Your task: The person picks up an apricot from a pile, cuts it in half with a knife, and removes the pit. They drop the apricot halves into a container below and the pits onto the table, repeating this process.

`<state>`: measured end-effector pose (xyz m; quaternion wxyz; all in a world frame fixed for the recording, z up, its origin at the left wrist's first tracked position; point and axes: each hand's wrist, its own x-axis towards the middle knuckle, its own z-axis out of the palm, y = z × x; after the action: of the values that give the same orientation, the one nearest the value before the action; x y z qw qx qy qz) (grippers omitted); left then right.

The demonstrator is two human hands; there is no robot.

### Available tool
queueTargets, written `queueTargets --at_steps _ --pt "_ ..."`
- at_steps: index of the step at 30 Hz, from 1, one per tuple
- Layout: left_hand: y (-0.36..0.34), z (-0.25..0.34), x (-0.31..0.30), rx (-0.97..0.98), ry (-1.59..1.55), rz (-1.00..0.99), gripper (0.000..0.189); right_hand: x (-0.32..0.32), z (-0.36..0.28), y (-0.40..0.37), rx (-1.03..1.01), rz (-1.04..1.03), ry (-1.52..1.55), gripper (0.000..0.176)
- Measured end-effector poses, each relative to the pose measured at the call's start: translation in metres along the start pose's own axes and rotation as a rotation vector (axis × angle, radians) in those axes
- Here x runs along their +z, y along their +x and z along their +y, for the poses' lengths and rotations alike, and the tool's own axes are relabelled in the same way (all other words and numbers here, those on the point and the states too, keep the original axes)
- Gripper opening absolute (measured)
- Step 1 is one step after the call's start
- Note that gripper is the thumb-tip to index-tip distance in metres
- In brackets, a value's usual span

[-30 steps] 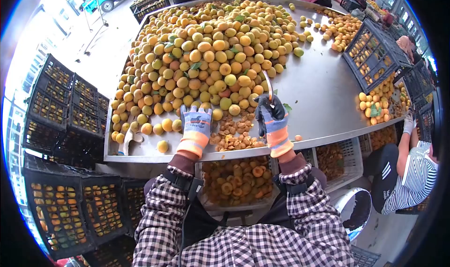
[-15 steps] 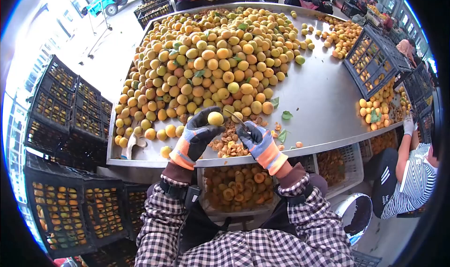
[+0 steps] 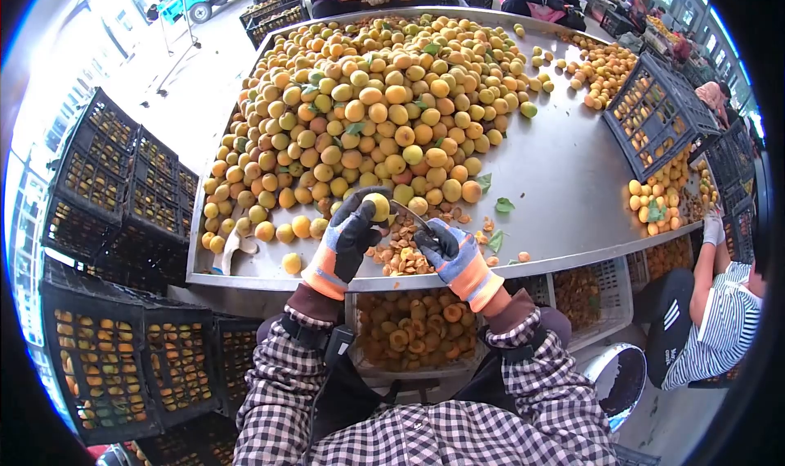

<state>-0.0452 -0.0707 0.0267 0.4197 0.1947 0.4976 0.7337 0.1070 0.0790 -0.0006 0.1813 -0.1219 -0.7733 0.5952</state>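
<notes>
Gloved in black, blue and orange, my left hand (image 3: 343, 245) grips a yellow apricot (image 3: 377, 208) over the near edge of the metal table. My right hand (image 3: 458, 257), in a matching glove, is closed around a small knife (image 3: 410, 214). Its thin blade points left, with the tip right at the apricot's side. Below and between the hands lies a little heap of apricot pits and scraps (image 3: 406, 252). A big pile of whole apricots (image 3: 360, 114) rises just beyond my hands.
Under the table edge sits a crate of halved apricots (image 3: 417, 327). Stacks of black crates (image 3: 102, 360) stand at the left. A tilted black crate (image 3: 654, 114) rests on the table's right side. A white bucket (image 3: 617, 380) and a co-worker in stripes (image 3: 719, 319) are at the right.
The knife blade has come down and closer to the apricot, its tip now at the fruit's side. My left fingers have shifted slightly around the apricot.
</notes>
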Motion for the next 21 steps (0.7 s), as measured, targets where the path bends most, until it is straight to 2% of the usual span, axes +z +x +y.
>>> queueTargets --at_steps 2,4,5,7,10,14,19,21 --pt "-0.001 -0.002 0.0 -0.006 0.101 0.07 0.038 0.0 0.004 0.0 -0.017 -0.003 -0.019 0.018" --pt "0.0 -0.004 0.0 0.349 0.499 -0.103 0.041 -0.001 0.003 0.0 -0.033 -0.005 -0.038 0.018" --pt "0.0 -0.003 0.001 0.348 0.498 -0.105 0.041 -0.001 -0.002 0.0 -0.026 -0.015 -0.058 0.018" --pt "0.001 0.002 0.004 0.019 -0.122 -0.166 0.046 -0.002 -0.002 -0.001 -0.018 -0.025 -0.079 0.018" --pt "0.002 0.001 0.009 0.057 0.046 -0.178 0.05 -0.001 0.004 0.0 -0.03 -0.027 -0.102 0.019" --pt "-0.002 0.005 0.018 0.039 -0.077 -0.238 0.054 -0.001 0.007 -0.001 -0.071 -0.02 -0.227 0.022" --pt "-0.005 0.005 0.021 0.03 -0.067 -0.224 0.055 -0.001 0.01 0.0 -0.14 0.0 -0.197 0.024" --pt "-0.004 0.002 0.019 0.029 -0.049 -0.213 0.056 -0.002 0.009 -0.001 -0.12 0.005 -0.305 0.026"
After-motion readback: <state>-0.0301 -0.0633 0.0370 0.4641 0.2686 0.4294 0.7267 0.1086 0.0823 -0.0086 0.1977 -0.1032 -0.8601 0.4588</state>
